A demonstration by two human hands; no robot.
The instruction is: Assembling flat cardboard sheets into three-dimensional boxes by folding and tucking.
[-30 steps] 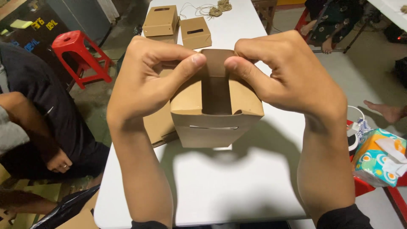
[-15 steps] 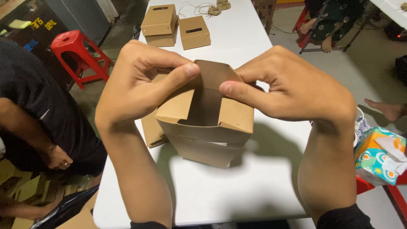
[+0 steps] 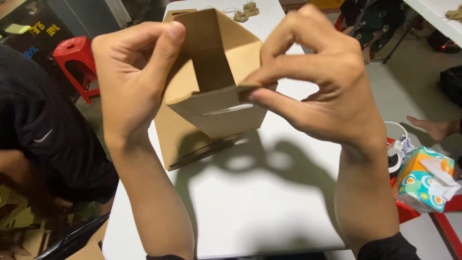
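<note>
From your head camera, both your hands hold a small brown cardboard box (image 3: 214, 82) up above the white worktop (image 3: 250, 202), tilted so its open top faces you. Your left hand (image 3: 132, 72) wraps the box's left side, the grip closed on it with the thumb pressed against the upright flap. Your right hand (image 3: 317, 82) pinches the box's right front corner between thumb and fingertips, so that grip is closed on the cardboard too. A thin slot shows in the box's front face.

Under the box, a stack of flat cardboard blanks (image 3: 185, 142) lies on the worktop, in the shadow of your hands. At the far end lies a coil of twine (image 3: 245, 9). To your left sits a person in a dark shirt (image 3: 48, 139), with a red plastic stool (image 3: 74, 60) beyond. To your right, off the worktop, stands a colourful tissue box (image 3: 421, 180).
</note>
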